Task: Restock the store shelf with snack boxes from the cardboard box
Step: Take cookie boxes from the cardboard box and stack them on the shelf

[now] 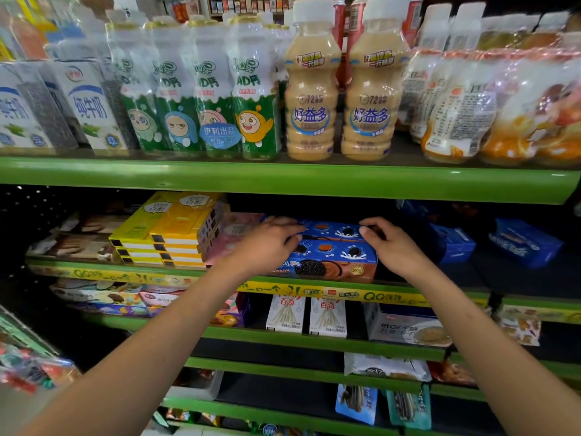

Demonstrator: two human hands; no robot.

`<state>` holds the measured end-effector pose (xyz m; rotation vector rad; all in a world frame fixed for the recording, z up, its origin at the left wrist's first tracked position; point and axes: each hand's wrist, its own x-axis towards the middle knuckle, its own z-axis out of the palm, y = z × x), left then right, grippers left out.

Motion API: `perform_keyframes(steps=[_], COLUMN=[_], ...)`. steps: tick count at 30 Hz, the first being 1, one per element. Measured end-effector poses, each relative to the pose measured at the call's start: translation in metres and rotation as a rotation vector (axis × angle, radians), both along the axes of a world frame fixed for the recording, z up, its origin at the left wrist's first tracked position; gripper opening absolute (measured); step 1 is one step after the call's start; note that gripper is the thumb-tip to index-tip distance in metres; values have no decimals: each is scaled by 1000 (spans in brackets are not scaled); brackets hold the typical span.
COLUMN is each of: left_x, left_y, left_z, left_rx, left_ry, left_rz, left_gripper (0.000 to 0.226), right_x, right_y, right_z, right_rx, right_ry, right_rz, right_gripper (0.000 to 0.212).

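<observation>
Two blue cookie snack boxes sit one behind the other on the second green shelf point(314, 280). The front box point(333, 259) shows dark sandwich cookies and a brown panel. The rear box point(333, 229) lies just behind it. My left hand point(270, 243) holds the left ends of the boxes, fingers curled over their top edges. My right hand point(386, 243) grips the right end, fingertips hooked on the rear box's corner. The cardboard box is out of view.
Yellow box stacks point(176, 234) and a pink box point(232, 234) lie left of the cookies. More blue boxes point(525, 243) sit to the right, with dark bare shelf between. Drink bottles point(314, 89) fill the shelf above; white stick-snack boxes point(327, 316) stand below.
</observation>
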<state>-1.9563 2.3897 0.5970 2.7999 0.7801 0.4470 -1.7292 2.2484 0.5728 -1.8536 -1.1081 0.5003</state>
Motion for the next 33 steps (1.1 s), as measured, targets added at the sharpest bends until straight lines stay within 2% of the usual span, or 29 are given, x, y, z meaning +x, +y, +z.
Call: perform_keyframes(steps=[8,17,22,25,29,33], left_x=[-7,-8,7,30,52,55], left_y=[-13,-21,-24,-30,-35,-33], left_z=[-4,-5,3,8,2,-7], left_rx=[230,248,160,143,96,87], left_ry=[-95,-153,-125,-89,130,164], left_rz=[63,105,164,111,67,79], left_gripper=[32,20,23,34,54,56], right_x=[-4,-5,-6,-8,-15,-15], right_y=[6,6,7,8,5,-10], right_z=[-6,-13,-17,-17,-15,-8], right_rx=[1,53,94,121,121,70], right_ry=[40,16,37,53,72,-10], right_rz=[-34,-57,-66,-79,-55,-8], right_gripper=[18,20,18,15,25,35])
